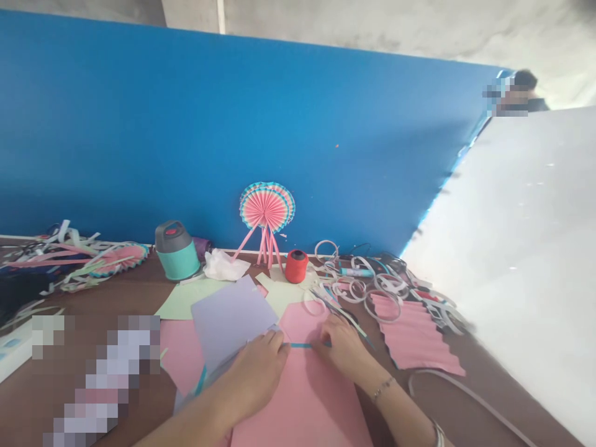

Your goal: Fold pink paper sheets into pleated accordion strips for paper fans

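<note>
In front of me lies a sheet of pink paper [302, 397], with a narrow blue paper strip [300, 345] running across it. The left end of the strip is under the curled fingers of my left hand [263, 369]. At its right end my right hand [342, 347] has its fingers closed and bent down onto the paper. The fingertips partly cover both ends. A lavender sheet [233, 316] lies beside my left hand, over more pink and pale green paper [179, 298].
Behind the papers stand a pink pleated paper rosette [265, 208], a red thread spool [297, 267] and a teal-and-grey container [177, 251]. Curled paper strips [358, 288] and a pleated pink sheet [419, 335] lie to the right. A blue partition [209, 136] borders the table.
</note>
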A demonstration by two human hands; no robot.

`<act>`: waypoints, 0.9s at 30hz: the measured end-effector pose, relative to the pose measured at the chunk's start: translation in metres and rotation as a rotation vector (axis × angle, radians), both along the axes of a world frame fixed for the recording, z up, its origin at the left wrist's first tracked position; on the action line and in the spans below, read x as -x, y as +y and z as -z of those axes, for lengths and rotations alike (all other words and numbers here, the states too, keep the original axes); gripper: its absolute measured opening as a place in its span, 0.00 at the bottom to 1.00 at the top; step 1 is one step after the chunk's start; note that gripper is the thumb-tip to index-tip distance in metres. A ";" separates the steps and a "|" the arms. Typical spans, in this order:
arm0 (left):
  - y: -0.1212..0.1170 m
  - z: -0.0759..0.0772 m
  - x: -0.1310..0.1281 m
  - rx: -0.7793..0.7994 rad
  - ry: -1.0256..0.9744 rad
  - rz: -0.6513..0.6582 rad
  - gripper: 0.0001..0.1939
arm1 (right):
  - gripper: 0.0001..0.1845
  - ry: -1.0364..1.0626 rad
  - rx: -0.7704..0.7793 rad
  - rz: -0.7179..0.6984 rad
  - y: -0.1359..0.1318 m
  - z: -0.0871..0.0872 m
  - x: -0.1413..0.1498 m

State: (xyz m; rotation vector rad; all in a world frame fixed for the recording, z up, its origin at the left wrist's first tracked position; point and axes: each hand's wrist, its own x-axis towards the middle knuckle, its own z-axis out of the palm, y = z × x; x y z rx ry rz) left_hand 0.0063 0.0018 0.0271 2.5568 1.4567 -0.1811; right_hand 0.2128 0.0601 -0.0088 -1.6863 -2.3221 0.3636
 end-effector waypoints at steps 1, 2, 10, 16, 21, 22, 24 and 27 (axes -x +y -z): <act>0.000 0.000 0.000 0.003 0.002 0.003 0.21 | 0.08 -0.022 0.017 0.004 0.000 -0.002 -0.002; 0.000 0.000 0.000 0.003 0.002 0.006 0.21 | 0.07 -0.044 0.038 0.010 0.000 -0.005 -0.004; 0.001 0.006 0.002 -0.016 -0.011 0.017 0.21 | 0.05 -0.134 0.163 0.112 0.005 -0.020 -0.020; 0.003 0.014 0.004 -0.027 -0.036 0.012 0.20 | 0.02 -0.091 0.200 0.143 0.012 -0.017 -0.031; 0.002 0.007 0.003 0.007 -0.021 0.006 0.21 | 0.02 -0.009 0.243 0.133 0.015 -0.017 -0.037; 0.002 0.005 0.003 0.020 -0.019 0.002 0.21 | 0.03 0.016 0.253 0.120 0.015 -0.017 -0.038; 0.001 0.002 0.002 0.036 -0.020 -0.008 0.21 | 0.05 0.052 0.273 0.104 0.015 -0.017 -0.038; 0.000 0.001 0.002 0.032 -0.025 -0.004 0.22 | 0.04 0.014 0.237 0.116 0.014 -0.016 -0.036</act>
